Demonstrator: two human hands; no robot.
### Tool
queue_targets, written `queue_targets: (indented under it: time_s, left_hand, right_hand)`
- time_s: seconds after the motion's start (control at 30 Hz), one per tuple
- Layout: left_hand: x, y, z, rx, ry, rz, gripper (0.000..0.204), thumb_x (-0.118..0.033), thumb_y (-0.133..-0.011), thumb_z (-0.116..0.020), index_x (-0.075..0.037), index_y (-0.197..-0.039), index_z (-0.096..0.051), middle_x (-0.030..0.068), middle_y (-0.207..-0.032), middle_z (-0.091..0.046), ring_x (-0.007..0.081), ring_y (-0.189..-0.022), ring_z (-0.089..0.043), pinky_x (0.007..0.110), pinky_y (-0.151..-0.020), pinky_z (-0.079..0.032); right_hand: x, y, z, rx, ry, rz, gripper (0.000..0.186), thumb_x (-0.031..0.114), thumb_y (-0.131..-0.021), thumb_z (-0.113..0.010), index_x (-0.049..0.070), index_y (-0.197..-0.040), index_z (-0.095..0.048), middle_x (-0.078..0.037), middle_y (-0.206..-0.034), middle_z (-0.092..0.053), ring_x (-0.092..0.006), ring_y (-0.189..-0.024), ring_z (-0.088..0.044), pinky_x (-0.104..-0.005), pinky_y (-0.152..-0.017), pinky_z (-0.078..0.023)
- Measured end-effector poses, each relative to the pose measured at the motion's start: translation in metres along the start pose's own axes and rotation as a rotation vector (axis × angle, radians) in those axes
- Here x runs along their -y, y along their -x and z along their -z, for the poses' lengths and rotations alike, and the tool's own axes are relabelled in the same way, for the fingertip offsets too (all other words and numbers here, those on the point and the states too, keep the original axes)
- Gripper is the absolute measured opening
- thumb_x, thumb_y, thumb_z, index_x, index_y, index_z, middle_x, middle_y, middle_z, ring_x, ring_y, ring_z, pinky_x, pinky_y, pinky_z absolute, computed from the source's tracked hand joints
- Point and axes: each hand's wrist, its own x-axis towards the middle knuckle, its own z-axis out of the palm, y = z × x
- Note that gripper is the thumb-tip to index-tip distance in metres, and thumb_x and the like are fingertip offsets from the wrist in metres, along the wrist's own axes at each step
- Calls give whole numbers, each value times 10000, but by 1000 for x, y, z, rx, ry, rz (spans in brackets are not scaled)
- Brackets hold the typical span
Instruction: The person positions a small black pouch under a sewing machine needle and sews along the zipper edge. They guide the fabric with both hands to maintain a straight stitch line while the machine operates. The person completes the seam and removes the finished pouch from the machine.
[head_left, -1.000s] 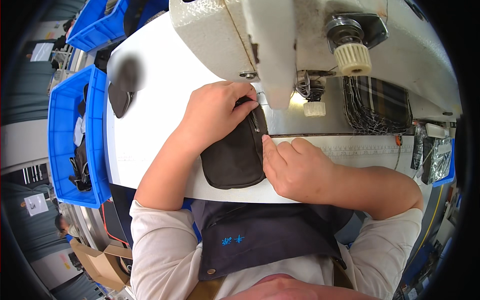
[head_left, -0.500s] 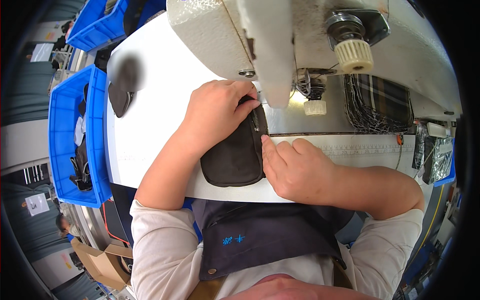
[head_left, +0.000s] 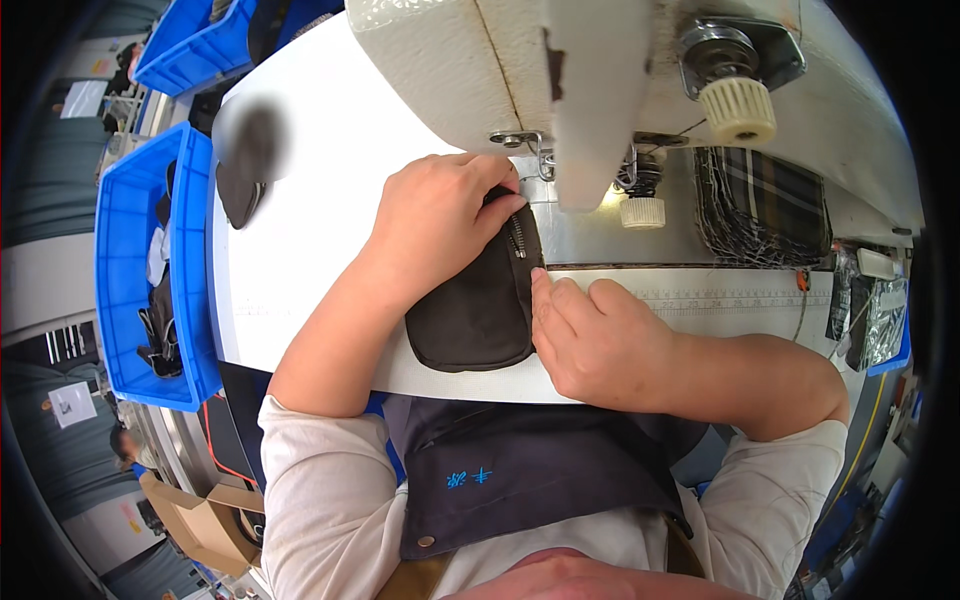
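Note:
A dark rounded pouch (head_left: 468, 315) lies flat on the white sewing table, with a short metal zipper (head_left: 517, 238) near its upper right edge. My left hand (head_left: 438, 215) grips its far end, thumb on top beside the zipper, close to the needle area. At the pouch's right edge, my right hand (head_left: 600, 335) has its fingers curled together, the index fingertip and thumb side against the seam. The sewing machine (head_left: 460, 70) looms over the far end of the pouch. Its presser foot and needle are mostly hidden behind the machine's head.
A stack of dark plaid fabric pieces (head_left: 765, 205) with frayed edges lies under the machine arm. Another dark pouch piece (head_left: 240, 190) rests at the table's left. Blue bins (head_left: 185, 270) stand beyond the left edge. A printed ruler strip (head_left: 720, 298) runs along the right.
The pouch and both hands have shifted very slightly to the right. The machine head sits a little farther right in the picture. Both hands keep their places on the pouch.

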Motion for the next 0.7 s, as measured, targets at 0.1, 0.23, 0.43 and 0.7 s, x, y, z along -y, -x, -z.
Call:
queue_targets:
  time_s: [0.1,0.23,0.43,0.7]
  left_hand:
    - [1,1,0,0,-1,0,145,-232,-895,-783,-97,-912,-736,93,-792,-732,330,-735,-703,439,-673,-552]
    - [2,1,-1,-7,1,-3,142,-232,-893,-783,-99,-910,-738,89,-794,-737,334,-732,-701,439,-679,-552]
    - [1,1,-1,13,-14,12,155,-245,-894,-784,-102,-928,-736,80,-813,-733,326,-768,-707,437,-697,-560]
    - [-1,4,-1,26,-35,31,184,-241,-899,-786,-72,-918,-717,74,-895,-717,295,-918,-702,432,-745,-562]
  right_hand:
    - [0,0,0,10,22,11,399,163,-726,-687,-108,-1002,-786,-245,-1005,-778,-203,-791,-611,-291,-570,-394]
    - [0,-1,2,24,49,22,405,170,-721,-688,-106,-1000,-786,-243,-1004,-779,-199,-790,-606,-291,-567,-383]
    - [-3,-1,3,17,9,17,412,176,-722,-692,-103,-1010,-786,-233,-994,-776,-198,-788,-599,-290,-569,-379]
    - [0,2,1,20,21,7,378,146,-733,-697,-110,-999,-781,-158,-890,-750,-176,-711,-549,-297,-569,-374]
